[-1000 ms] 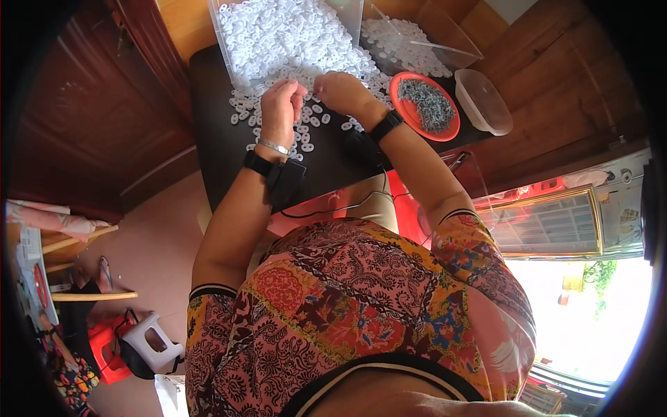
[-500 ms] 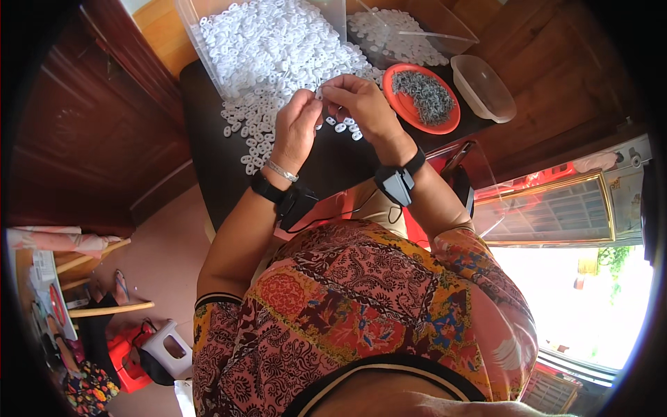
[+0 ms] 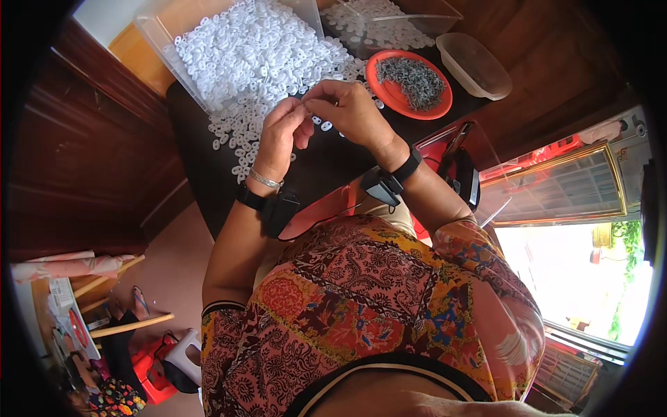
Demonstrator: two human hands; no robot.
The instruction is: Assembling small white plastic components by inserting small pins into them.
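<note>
a black table (image 3: 323, 167) fills the space in front of a person in a patterned shirt (image 3: 375, 299), its near edge toward them. over its far left corner stands a big clear bin (image 3: 151, 45), with a mound of white ovals (image 3: 243, 48) heaped in it and spread out before it. right of that, along the far edge, a second clear bin (image 3: 441, 26) holds more ovals. a red plate (image 3: 377, 82) lies toward the right end, with a translucent tub (image 3: 479, 66) just beside it, by the right edge.

between the mound and the near edge, the left hand (image 3: 280, 135) and right hand (image 3: 354, 115) meet at the fingertips, pinched together; whatever they hold is too small to make out. a black strap circles each wrist. loose ovals lie under both hands. thin grey bits (image 3: 417, 82) are piled on the plate.
</note>
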